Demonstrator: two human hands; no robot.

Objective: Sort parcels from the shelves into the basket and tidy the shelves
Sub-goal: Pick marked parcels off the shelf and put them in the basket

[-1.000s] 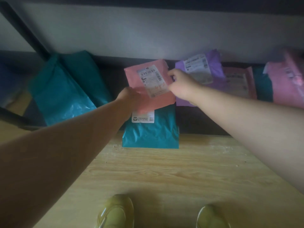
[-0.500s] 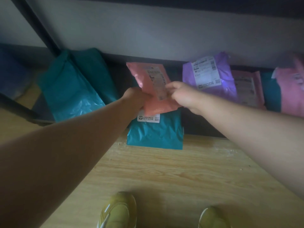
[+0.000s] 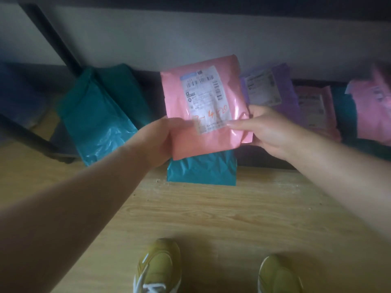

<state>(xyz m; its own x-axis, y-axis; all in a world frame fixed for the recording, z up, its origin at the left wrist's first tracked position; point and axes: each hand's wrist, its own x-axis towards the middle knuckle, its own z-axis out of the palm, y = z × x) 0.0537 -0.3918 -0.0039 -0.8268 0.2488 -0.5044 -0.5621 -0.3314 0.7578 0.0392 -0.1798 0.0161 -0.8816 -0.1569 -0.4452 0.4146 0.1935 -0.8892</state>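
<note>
I hold a salmon-pink parcel (image 3: 211, 136) upright in front of me, its white label with orange handwriting facing me. My left hand (image 3: 157, 140) grips its lower left edge, thumb on the front. My right hand (image 3: 264, 132) pinches its lower right edge, thumb on the label. Under it a teal parcel (image 3: 201, 172) stands on the bottom shelf's edge. No basket is in view.
Two larger teal parcels (image 3: 99, 117) lean at the left by a black shelf post (image 3: 55, 41). A purple parcel (image 3: 275, 89), a pink one (image 3: 315, 111) and a brighter pink one (image 3: 372, 111) line the back right. Wooden floor (image 3: 211, 218) and my yellow shoes (image 3: 158, 267) lie below.
Both hands lifted the salmon-pink parcel off the row and drew it toward me, turning its label to face me. The teal parcel below stayed put.
</note>
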